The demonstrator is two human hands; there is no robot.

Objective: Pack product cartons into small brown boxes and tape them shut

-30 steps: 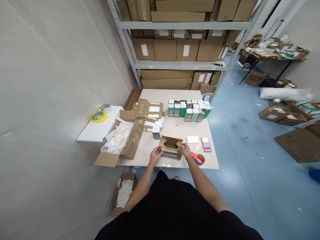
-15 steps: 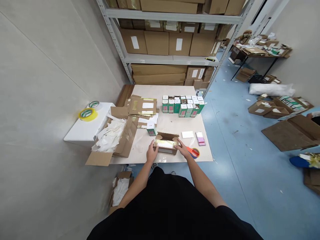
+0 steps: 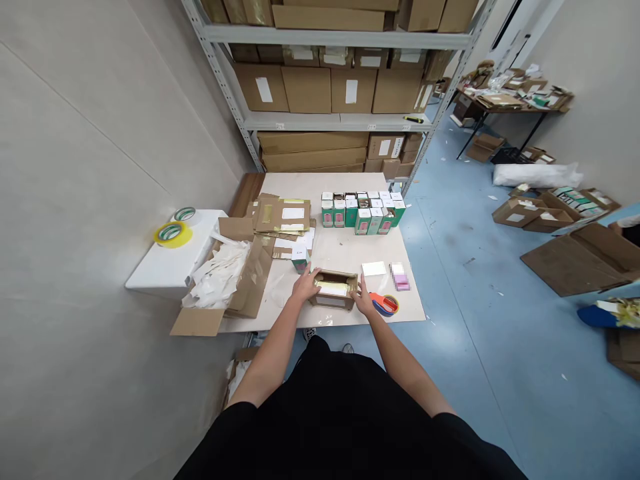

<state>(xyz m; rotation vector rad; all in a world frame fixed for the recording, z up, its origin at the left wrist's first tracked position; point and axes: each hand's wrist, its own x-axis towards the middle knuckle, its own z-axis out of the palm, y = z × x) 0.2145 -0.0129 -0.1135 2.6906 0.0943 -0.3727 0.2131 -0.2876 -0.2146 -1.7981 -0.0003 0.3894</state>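
Small brown carton (image 3: 333, 293): lies at the near edge of the white table (image 3: 345, 250), long axis running left to right, open top facing up, a shiny gold flap across it.

Left hand (image 3: 306, 285): fingers spread and laid on the carton's far-left corner, gripping nothing fully. Half a second ago it sat lower, against the carton's left end; it has since shifted up and farther in.

Right hand (image 3: 363, 301): pressed against the carton's right end, fingers loosely curled on it; much as before.

Tape dispenser (image 3: 385, 305): orange and blue, just right of the right hand.

Single green-and-white box (image 3: 300, 258): upright, just beyond the left hand.

White card (image 3: 374, 269) and pink stack (image 3: 399, 277): flat on the table, right of the carton.

Open carton of white packets (image 3: 220, 280): hanging off the table's left edge.

Flattened gold-lined cartons (image 3: 283, 217): piled far left on the table.

Rows of green boxes (image 3: 363, 210): upright, far middle of the table.

Tape rolls (image 3: 173, 230): on the white side stand at the left.

Shelving with brown boxes (image 3: 325, 87): behind the table.
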